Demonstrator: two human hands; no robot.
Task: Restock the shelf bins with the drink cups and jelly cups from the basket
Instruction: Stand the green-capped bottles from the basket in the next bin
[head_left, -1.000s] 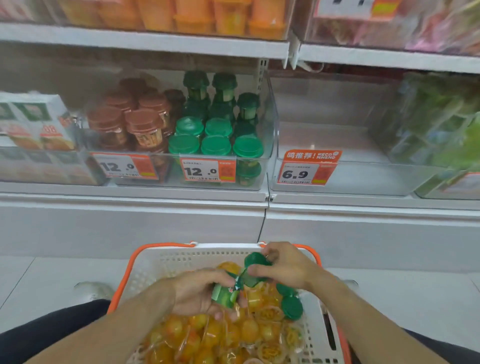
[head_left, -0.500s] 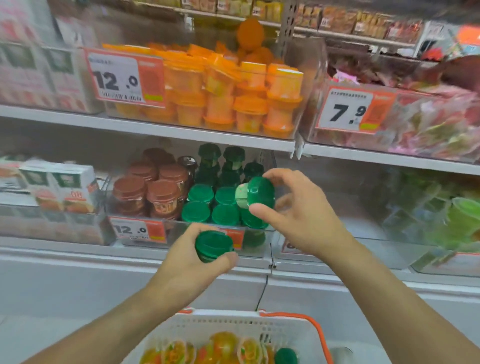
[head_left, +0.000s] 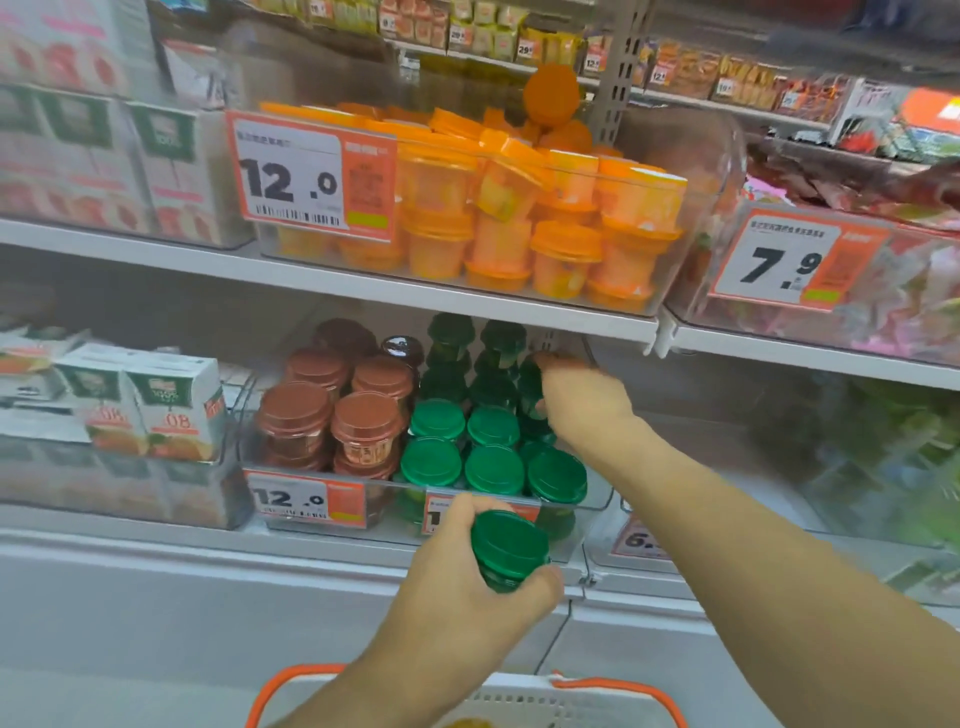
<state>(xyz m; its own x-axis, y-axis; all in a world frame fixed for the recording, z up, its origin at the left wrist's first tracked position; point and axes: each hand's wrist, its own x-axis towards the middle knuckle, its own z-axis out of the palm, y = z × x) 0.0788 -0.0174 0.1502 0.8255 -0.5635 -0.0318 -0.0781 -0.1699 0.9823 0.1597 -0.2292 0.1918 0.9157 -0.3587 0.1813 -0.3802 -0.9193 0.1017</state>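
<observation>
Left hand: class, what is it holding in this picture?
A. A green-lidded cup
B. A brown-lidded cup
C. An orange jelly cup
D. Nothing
A: the left hand grips a green-lidded cup in front of the bin, while the right hand reaches in among the green cups at the back.

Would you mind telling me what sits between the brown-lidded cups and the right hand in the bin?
In the head view, green-lidded cups fill that stretch, between the brown-lidded cups and the right hand.

We see glossy green plastic lids (head_left: 492, 468), a clear glossy plastic bin (head_left: 597, 499), and matt paper price tags (head_left: 311, 174)
</observation>
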